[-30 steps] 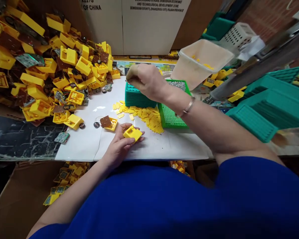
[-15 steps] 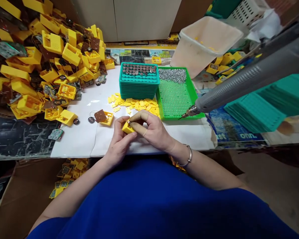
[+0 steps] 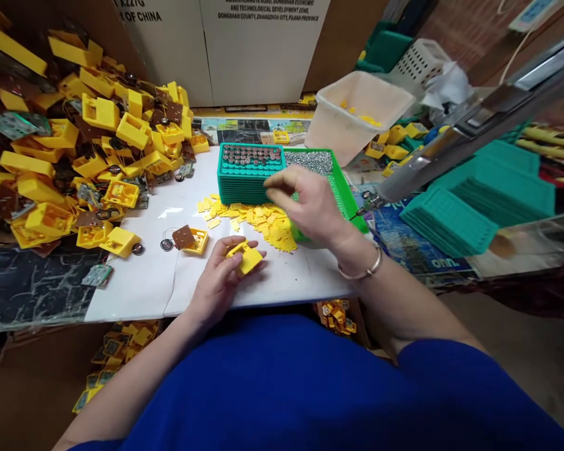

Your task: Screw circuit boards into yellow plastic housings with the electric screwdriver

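Observation:
A small yellow plastic housing with a perforated face is gripped in my left hand, low over the white work surface. My right hand is raised above the yellow pieces, its thumb and forefinger slightly apart at the right side of a stack of teal trays. Nothing shows between those fingers. Rows of small round dark metallic parts fill the back of the top tray. Left of my left hand, an opened yellow case lies with a brown board and a wired round disc.
Loose flat yellow pieces lie before the trays. A green basket holds small silvery parts. Yellow housings are heaped at left. An electric screwdriver slants in from the right, near more teal trays.
My right hand has left the yellow housing and moved forward and right to the teal trays. My left hand still holds the housing, now turned perforated face up. The view has tilted upward.

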Motion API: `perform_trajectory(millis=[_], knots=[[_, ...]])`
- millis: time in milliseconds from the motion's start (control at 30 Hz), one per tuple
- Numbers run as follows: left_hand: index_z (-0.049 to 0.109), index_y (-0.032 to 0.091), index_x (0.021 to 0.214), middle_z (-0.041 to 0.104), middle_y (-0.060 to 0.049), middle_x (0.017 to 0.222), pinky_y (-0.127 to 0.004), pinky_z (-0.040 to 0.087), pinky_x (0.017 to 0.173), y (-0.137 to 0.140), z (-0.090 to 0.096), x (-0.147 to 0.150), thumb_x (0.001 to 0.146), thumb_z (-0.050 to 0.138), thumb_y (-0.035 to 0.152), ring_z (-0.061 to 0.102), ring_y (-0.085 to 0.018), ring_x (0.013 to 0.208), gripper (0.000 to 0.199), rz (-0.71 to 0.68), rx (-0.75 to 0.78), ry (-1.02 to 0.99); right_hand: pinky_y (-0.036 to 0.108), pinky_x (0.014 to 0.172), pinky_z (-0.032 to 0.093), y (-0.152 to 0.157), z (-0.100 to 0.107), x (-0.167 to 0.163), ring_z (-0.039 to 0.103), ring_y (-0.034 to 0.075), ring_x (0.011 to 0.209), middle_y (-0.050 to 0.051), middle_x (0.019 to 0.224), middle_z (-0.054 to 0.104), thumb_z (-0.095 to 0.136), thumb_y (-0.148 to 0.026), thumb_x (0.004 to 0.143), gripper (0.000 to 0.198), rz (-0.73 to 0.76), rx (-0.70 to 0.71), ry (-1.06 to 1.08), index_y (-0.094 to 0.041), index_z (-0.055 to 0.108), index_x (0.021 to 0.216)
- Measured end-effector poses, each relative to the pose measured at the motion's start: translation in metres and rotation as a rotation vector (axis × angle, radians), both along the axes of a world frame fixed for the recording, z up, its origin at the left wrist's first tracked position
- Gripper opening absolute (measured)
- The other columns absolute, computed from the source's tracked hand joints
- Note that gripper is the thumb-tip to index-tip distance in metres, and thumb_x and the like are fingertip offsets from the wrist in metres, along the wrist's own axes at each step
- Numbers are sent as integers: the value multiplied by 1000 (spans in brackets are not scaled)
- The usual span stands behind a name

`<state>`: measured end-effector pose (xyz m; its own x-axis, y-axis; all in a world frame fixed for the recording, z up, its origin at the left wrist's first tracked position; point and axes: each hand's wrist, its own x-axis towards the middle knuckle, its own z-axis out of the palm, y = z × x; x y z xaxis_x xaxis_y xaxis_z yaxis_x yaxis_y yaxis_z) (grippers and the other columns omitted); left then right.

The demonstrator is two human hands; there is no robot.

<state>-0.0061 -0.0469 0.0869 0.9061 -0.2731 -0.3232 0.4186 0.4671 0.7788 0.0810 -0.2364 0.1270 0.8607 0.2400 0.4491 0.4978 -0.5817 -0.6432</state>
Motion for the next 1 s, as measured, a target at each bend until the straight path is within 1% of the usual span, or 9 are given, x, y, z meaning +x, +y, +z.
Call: perform_trajectory(millis=[133,300,467,600,700,800,867,933,1000], knots=[[54,18,96,73,-8,99,-40,57,76,1,5,1,77,65,24,73,-25,87,23,-48,16,38,42,84,48,-11,1,53,61,23,89,8,93,69,56,-17,88,16,-134,-275,-145,-19,72,88],[54,19,98,73,-6,102,-43,55,89,2,3,-1,77,66,22,71,-25,98,24,-23,0,51,43,77,48,-6,-3,82,57,22,79,9,82,64,61,-19,85,14,-189,-466,-116,-17,71,75],[54,21,102,72,-5,105,-43,47,102,1,0,-2,77,68,22,67,-24,108,29,-19,-27,10,45,76,48,0,1,84,56,22,77,8,72,60,64,-24,84,17,-196,-472,-70,-17,67,69],[52,22,104,72,-4,103,-37,44,100,1,0,-3,73,69,20,65,-21,108,36,-13,26,-6,43,78,49,2,7,85,58,22,78,9,74,63,61,-22,84,15,-259,-510,-3,-14,69,75],[51,23,107,72,-3,105,-35,43,97,3,1,-4,70,70,18,64,-20,105,42,-1,44,-25,40,79,49,5,15,73,59,21,83,10,83,68,58,-17,83,13,-253,-444,-35,-14,70,81],[49,23,109,71,-3,104,-35,41,101,4,2,-3,68,69,14,64,-20,110,46,31,9,-45,35,78,49,10,21,40,60,18,83,8,89,69,57,-18,86,13,-104,-280,1,-15,70,85],[48,23,110,69,-2,104,-35,41,102,4,2,-3,69,68,13,64,-20,108,47,48,-20,-55,30,72,48,15,18,12,60,15,77,4,85,70,59,-20,88,12,149,-164,129,-15,69,85],[47,24,112,67,-1,106,-33,43,96,3,2,-2,70,66,12,64,-17,101,49,55,-26,-71,26,69,45,20,9,-13,60,12,74,2,82,70,60,-18,87,10,367,-136,209,-15,69,84],[45,25,116,64,-1,107,-30,45,89,2,-1,-2,70,65,12,62,-16,95,51,49,-6,-104,25,70,43,25,-3,-30,59,11,74,2,82,70,61,-17,88,9,460,-161,207,-15,69,84]])
